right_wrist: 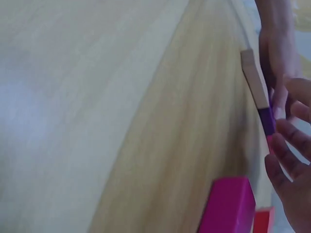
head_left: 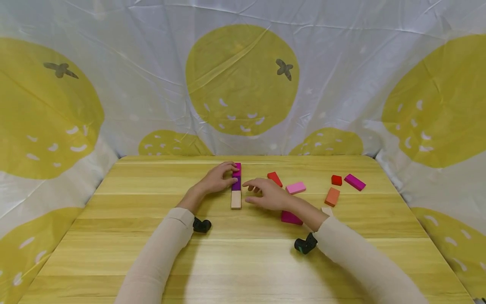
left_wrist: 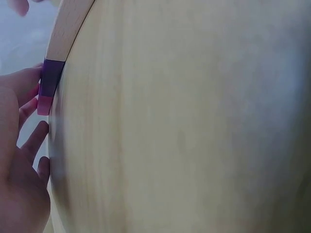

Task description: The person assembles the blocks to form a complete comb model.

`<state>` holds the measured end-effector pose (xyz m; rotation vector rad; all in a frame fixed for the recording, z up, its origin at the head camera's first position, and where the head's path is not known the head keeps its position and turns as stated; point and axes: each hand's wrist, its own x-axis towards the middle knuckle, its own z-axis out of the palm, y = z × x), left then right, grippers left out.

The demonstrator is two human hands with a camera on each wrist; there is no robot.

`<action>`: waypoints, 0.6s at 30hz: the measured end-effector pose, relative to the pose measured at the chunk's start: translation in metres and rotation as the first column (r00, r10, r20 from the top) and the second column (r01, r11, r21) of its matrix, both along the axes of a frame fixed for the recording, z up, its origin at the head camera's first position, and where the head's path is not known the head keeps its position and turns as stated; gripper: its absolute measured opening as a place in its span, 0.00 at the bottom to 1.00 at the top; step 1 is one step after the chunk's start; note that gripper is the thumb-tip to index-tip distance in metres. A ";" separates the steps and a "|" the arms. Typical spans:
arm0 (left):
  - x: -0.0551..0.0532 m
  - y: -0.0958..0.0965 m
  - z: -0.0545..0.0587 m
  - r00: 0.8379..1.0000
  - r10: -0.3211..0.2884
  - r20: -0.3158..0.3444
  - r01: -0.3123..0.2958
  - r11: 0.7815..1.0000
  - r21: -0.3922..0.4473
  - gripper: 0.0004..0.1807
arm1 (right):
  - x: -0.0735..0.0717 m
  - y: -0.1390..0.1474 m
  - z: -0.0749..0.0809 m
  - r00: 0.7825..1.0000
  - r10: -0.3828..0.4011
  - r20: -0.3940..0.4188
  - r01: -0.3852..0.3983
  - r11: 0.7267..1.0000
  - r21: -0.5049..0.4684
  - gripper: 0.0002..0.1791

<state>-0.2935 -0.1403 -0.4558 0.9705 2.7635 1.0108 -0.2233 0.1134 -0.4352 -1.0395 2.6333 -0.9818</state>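
backdrop: creased white cloth (head_left: 159, 80) | print: large yellow fruits (head_left: 239, 84) | furniture: pale wood-grain table (head_left: 114, 211) | light: whitish sheen on tabletop

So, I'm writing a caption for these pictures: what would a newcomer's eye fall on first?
Probably the big yellow fruit printed on the pale cloth behind the table. Next, the row of magenta, purple and bare-wood blocks toward the table's far side, with the left hand touching it and the right hand just right of it. Loose blocks lie scattered on the right.
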 end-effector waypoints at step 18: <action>-0.002 -0.001 -0.002 1.000 0.006 0.018 -0.006 1.000 -0.005 0.20 | 0.000 0.056 0.021 0.999 -0.034 -0.015 0.034 0.999 0.018 0.23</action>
